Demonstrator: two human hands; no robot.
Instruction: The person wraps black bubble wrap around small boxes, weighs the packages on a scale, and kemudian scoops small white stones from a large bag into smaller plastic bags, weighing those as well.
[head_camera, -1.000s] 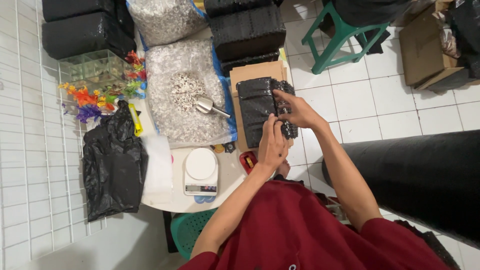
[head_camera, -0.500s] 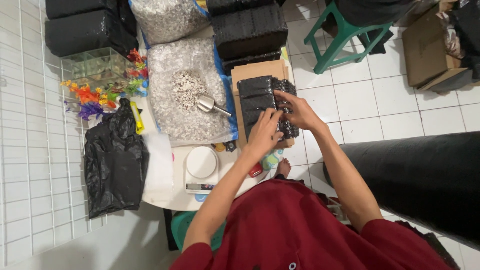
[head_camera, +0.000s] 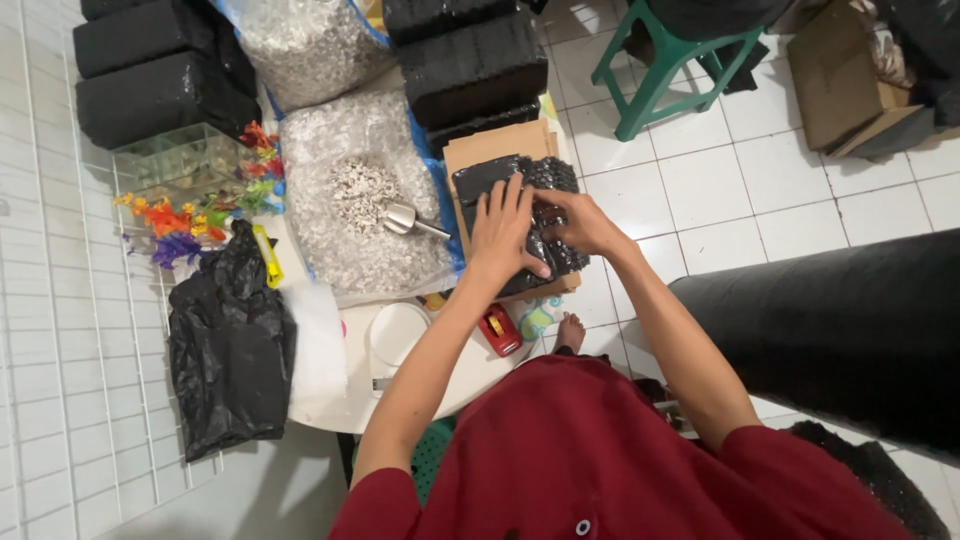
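Two bare hands press flat on a black bubble-wrapped bundle.

Head view: the bundle (head_camera: 545, 215), a soft, lumpy oblong in glossy black bubble wrap, lies on a flat brown cardboard sheet (head_camera: 480, 150). The left hand (head_camera: 503, 232) lies spread on its top, fingers splayed and flat, not clenched; the right hand (head_camera: 580, 222) rests on its right side with fingers curled over the wrap, gripping it lightly. Just left of the bundle, a metal scoop (head_camera: 405, 220) sits in an open clear bag of pale gravel (head_camera: 355, 190). Below the bundle stand a small red tape dispenser (head_camera: 498, 330) and, farther left, a round white scale (head_camera: 395, 335). Well left of the bundle slumps a crinkled black plastic bag (head_camera: 225, 345), with bright plastic plants (head_camera: 200, 210) above it.
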